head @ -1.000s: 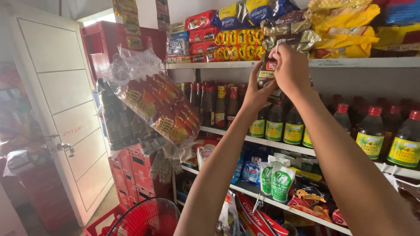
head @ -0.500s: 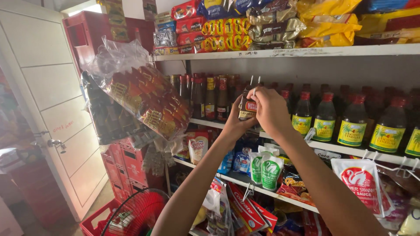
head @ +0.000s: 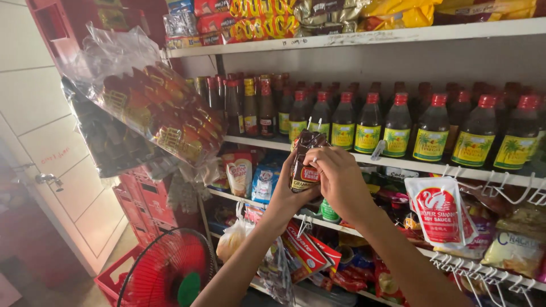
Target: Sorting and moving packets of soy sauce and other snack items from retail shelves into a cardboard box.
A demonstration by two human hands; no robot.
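Both hands, left hand (head: 287, 190) and right hand (head: 339, 181), grip a small dark-brown sachet strip with red label (head: 305, 162), now lowered from the top shelf to before the dark vinegar bottles (head: 398, 122) (metal clip still attached), apparently freed.

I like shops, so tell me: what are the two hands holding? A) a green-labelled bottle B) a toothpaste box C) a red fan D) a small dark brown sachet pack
D: both the left hand and right hand pinch the small dark brown sachet pack in front of the shelves.
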